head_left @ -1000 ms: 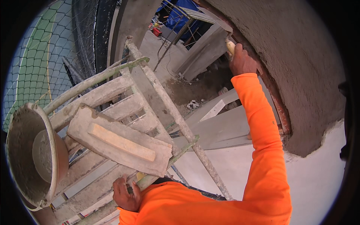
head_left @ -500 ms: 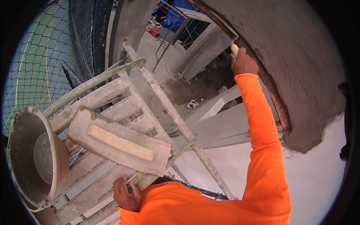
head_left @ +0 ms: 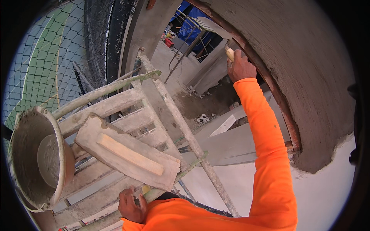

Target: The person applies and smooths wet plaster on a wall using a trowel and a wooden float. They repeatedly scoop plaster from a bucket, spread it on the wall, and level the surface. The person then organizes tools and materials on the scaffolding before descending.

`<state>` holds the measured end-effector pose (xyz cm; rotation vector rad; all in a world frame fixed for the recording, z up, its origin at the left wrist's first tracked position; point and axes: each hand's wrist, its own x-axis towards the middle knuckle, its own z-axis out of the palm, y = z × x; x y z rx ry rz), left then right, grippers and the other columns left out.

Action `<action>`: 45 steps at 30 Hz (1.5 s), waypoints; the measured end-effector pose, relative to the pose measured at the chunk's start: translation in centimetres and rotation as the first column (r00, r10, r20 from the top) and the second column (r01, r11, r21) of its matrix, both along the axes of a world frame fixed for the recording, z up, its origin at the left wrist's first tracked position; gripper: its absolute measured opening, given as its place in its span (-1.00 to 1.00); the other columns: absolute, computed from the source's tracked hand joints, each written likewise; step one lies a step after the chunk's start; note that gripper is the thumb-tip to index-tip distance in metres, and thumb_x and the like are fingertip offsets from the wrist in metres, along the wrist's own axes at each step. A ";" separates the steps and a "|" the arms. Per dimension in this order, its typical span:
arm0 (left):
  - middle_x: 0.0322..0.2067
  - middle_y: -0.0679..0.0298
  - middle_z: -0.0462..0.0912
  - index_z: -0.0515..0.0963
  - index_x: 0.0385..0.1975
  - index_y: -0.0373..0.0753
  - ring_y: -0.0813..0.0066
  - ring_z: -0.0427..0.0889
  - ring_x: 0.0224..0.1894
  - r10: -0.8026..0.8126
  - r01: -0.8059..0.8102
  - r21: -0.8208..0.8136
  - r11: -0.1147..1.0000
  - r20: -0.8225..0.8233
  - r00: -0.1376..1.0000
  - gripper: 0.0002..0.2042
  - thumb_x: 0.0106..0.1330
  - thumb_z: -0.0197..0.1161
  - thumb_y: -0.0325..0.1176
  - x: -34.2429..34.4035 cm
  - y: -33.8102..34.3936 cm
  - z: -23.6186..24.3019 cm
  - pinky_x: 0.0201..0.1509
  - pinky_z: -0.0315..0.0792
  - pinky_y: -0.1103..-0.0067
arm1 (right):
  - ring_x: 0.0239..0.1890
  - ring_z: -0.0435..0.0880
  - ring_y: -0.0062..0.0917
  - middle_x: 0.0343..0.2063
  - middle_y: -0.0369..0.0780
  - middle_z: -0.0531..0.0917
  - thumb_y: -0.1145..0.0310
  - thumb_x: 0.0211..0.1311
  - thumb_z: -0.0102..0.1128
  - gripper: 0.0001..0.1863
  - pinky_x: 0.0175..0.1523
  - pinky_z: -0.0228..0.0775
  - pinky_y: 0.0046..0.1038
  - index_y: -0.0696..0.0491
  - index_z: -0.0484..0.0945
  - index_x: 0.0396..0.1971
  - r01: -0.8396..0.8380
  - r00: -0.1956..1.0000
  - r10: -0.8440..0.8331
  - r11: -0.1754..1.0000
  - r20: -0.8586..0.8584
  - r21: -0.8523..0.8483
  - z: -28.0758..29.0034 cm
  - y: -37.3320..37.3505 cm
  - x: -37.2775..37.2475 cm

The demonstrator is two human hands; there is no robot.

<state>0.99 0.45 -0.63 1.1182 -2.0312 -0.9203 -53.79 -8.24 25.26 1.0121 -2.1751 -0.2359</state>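
My right hand (head_left: 242, 67) is closed round the pale handle of a trowel (head_left: 216, 27), its arm reaching far forward. The grey blade points away to the upper left, beside the reddish-brown edge strip (head_left: 266, 73) of an opening in the wall. Wet grey mortar (head_left: 304, 65) coats the wall right of that strip. At the lower middle, my left hand (head_left: 132, 206) curls its fingers over a scaffold pipe (head_left: 154, 193). A mortar-stained float (head_left: 129, 152) with a long wooden grip lies on the planks just beyond it.
A bucket (head_left: 61, 161) with mortar residue stands at the left on slatted scaffold planks (head_left: 104, 106). Scaffold pipes (head_left: 181, 127) cross the middle. Netting (head_left: 46, 57) hangs at the far left. Far below are a concrete floor, rubble (head_left: 204, 118) and a blue tarp (head_left: 189, 29).
My right hand has drawn the trowel left, away from the edge strip, and the blade now shows its flat face. My left hand stays on the pipe. The view has shifted slightly.
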 end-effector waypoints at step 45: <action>-0.16 -0.04 0.65 0.65 -0.02 -0.32 -0.04 0.74 -0.23 -0.074 0.069 -0.128 0.989 -0.032 0.997 -0.61 0.11 0.47 -0.45 0.6 -0.6 1.0 -0.22 0.66 0.29 | -0.30 0.73 0.15 -0.38 0.08 0.72 0.06 0.46 0.29 -0.59 -0.20 0.54 0.08 0.09 0.41 -0.08 -0.508 0.567 0.419 0.855 0.709 -0.098 -13.4 -0.6 22.5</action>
